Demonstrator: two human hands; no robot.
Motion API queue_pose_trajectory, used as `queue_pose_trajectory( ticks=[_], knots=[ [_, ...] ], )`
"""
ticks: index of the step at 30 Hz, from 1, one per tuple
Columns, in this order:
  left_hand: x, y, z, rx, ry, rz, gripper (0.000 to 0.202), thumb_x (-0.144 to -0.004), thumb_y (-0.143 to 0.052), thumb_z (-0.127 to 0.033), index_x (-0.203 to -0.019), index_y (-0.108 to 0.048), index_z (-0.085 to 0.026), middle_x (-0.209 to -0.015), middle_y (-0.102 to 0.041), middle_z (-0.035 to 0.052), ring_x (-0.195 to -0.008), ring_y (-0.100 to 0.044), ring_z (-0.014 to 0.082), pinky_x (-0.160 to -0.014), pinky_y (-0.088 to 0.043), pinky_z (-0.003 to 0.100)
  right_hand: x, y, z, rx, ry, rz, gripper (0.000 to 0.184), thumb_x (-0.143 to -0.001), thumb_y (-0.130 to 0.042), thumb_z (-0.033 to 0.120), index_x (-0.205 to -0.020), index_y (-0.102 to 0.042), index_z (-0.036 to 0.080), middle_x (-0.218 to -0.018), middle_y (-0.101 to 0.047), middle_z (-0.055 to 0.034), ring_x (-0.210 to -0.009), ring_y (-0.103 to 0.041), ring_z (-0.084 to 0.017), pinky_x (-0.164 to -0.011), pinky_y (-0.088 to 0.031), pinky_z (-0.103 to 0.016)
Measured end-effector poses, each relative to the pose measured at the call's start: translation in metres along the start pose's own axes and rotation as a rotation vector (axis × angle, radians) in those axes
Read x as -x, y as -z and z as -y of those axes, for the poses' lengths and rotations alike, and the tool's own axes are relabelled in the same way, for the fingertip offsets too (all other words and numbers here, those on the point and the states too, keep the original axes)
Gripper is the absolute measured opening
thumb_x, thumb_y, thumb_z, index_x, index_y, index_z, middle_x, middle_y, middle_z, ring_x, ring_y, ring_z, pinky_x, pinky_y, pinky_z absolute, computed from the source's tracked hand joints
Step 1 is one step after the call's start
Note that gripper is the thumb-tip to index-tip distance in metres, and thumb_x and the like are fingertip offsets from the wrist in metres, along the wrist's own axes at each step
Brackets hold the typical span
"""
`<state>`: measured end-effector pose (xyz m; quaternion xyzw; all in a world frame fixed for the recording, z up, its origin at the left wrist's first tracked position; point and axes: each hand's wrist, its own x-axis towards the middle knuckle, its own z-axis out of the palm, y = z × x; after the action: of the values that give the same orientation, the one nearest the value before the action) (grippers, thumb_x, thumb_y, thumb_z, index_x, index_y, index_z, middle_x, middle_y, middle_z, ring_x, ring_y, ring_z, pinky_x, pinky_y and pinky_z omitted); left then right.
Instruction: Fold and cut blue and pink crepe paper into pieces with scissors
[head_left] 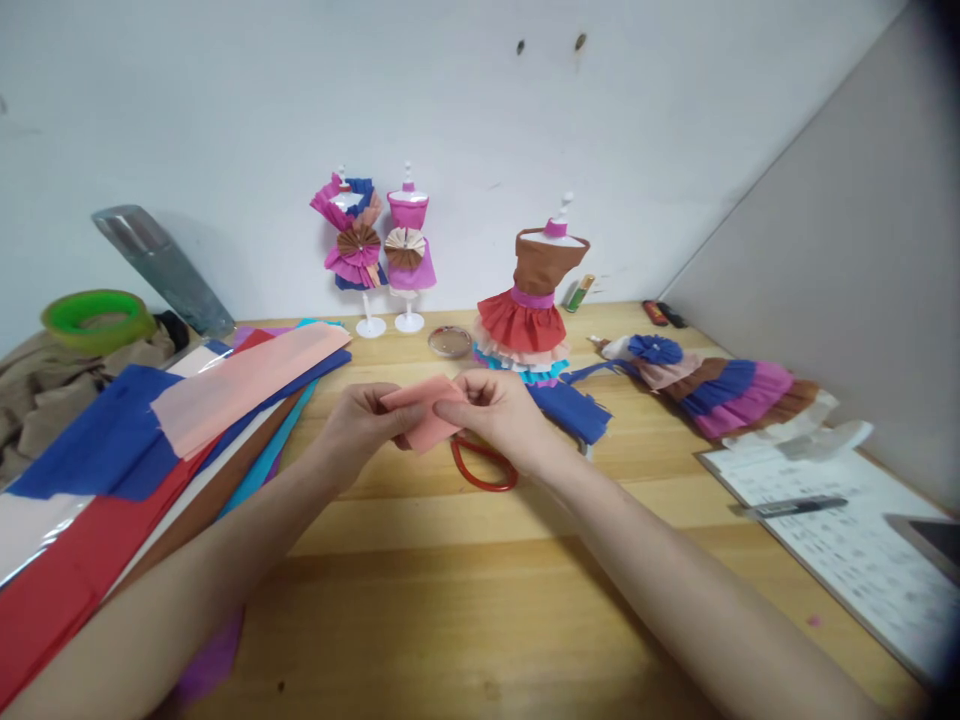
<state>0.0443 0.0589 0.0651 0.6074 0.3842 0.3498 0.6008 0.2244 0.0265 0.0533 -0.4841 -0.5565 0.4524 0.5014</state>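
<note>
Across the near half of the scene lies a smooth wooden table (450, 600); on its left, long crinkled crepe sheets (150, 440) in blue, red, pink and brown run from near left toward far centre. Farther back a small mannequin (529, 320) wears a ruffled paper dress. Above the table's middle the left hand (360, 420) and right hand (502, 410) each pinch an end of a soft salmon-pink paper piece (424, 410), its long axis roughly left to right, one corner drooping nearward over red scissor loops (484, 468)

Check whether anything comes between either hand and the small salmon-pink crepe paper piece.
Nothing visible does. The left hand and right hand both pinch the small salmon-pink crepe paper piece directly; the red-handled scissors lie on the wooden table beneath.
</note>
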Motion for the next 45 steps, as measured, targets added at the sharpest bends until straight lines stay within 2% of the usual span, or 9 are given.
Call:
queue_pose_trajectory(
  ticks=[4, 7, 12, 17, 25, 34, 39, 42, 45],
  knots=[
    [0.0, 0.0, -0.005, -0.01, 0.067, 0.096, 0.035, -0.056, -0.089, -0.042, -0.065, -0.074, -0.013, -0.058, -0.067, 0.0039, -0.054, -0.055, 0.0117, -0.052, -0.044, 0.023, 0.0, 0.002, 0.003, 0.021, 0.019, 0.02, 0.032, -0.067, -0.071, 0.039, -0.057, -0.046, 0.02, -0.056, -0.043, 0.0048, -0.055, -0.035, -0.01, -0.052, -0.026, -0.025],
    [0.001, 0.0, -0.006, -0.02, 0.097, 0.131, 0.033, -0.056, -0.089, -0.041, -0.067, -0.075, -0.013, -0.058, -0.067, 0.0039, -0.053, -0.054, 0.0109, -0.049, -0.043, 0.022, 0.003, 0.001, 0.006, 0.023, 0.021, 0.051, 0.034, -0.068, -0.071, 0.04, -0.057, -0.045, 0.02, -0.056, -0.041, 0.0052, -0.055, -0.034, -0.009, -0.051, -0.024, -0.024],
    [0.001, 0.0, -0.001, 0.019, 0.111, 0.084, 0.031, -0.061, -0.086, -0.041, -0.064, -0.073, -0.012, -0.056, -0.065, 0.0036, -0.052, -0.054, 0.0109, -0.047, -0.042, 0.022, 0.004, -0.002, 0.007, -0.066, -0.008, 0.071, 0.036, -0.068, -0.074, 0.048, -0.062, -0.053, 0.019, -0.056, -0.05, 0.004, -0.053, -0.04, -0.01, -0.051, -0.028, -0.024],
    [0.0, 0.0, -0.002, -0.009, 0.065, 0.083, 0.029, -0.062, -0.084, -0.038, -0.058, -0.07, -0.012, -0.05, -0.06, 0.0018, -0.046, -0.052, 0.0102, -0.046, -0.042, 0.023, 0.002, -0.002, 0.003, -0.13, -0.026, 0.019, 0.044, -0.063, -0.079, 0.057, -0.063, -0.057, 0.019, -0.054, -0.052, 0.0037, -0.051, -0.044, -0.01, -0.051, -0.032, -0.025],
    [-0.004, 0.002, 0.001, -0.082, 0.078, 0.082, 0.032, -0.063, -0.082, -0.04, -0.058, -0.068, -0.012, -0.048, -0.06, 0.0022, -0.045, -0.051, 0.0099, -0.046, -0.041, 0.022, 0.005, -0.003, 0.001, -0.013, 0.037, -0.004, 0.031, -0.072, -0.068, 0.045, -0.063, -0.053, 0.02, -0.056, -0.044, 0.0055, -0.053, -0.034, -0.009, -0.051, -0.023, -0.025],
    [-0.01, 0.005, 0.011, -0.001, 0.145, 0.107, 0.035, -0.057, -0.087, -0.042, -0.059, -0.069, -0.012, -0.048, -0.061, 0.003, -0.044, -0.052, 0.0097, -0.045, -0.038, 0.021, 0.002, -0.004, -0.006, 0.004, 0.025, -0.038, 0.031, -0.073, -0.066, 0.046, -0.063, -0.051, 0.021, -0.056, -0.042, 0.0057, -0.052, -0.034, -0.009, -0.051, -0.023, -0.025],
    [-0.014, 0.007, 0.017, 0.02, 0.157, 0.022, 0.036, -0.053, -0.088, -0.041, -0.058, -0.067, -0.012, -0.047, -0.058, 0.001, -0.043, -0.05, 0.0092, -0.044, -0.036, 0.021, 0.001, 0.001, -0.007, 0.204, 0.055, -0.005, 0.034, -0.08, -0.06, 0.047, -0.06, -0.051, 0.02, -0.053, -0.042, 0.0046, -0.052, -0.036, -0.01, -0.05, -0.023, -0.026],
    [-0.016, 0.009, 0.021, 0.032, 0.141, -0.003, 0.035, -0.056, -0.087, -0.041, -0.061, -0.068, -0.011, -0.05, -0.059, 0.0015, -0.044, -0.049, 0.0084, -0.044, -0.035, 0.021, -0.001, 0.001, -0.012, 0.35, 0.068, -0.004, 0.037, -0.076, -0.064, 0.046, -0.057, -0.045, 0.021, -0.055, -0.04, 0.0048, -0.053, -0.035, -0.01, -0.05, -0.021, -0.025],
    [-0.016, 0.01, 0.024, 0.037, 0.117, -0.004, 0.035, -0.059, -0.086, -0.04, -0.066, -0.07, -0.01, -0.053, -0.062, 0.0027, -0.046, -0.05, 0.009, -0.046, -0.036, 0.022, -0.002, 0.0, -0.017, 0.289, 0.015, -0.005, 0.036, -0.072, -0.067, 0.046, -0.059, -0.045, 0.021, -0.053, -0.044, 0.0053, -0.051, -0.037, -0.009, -0.048, -0.023, -0.024]
  ],
)
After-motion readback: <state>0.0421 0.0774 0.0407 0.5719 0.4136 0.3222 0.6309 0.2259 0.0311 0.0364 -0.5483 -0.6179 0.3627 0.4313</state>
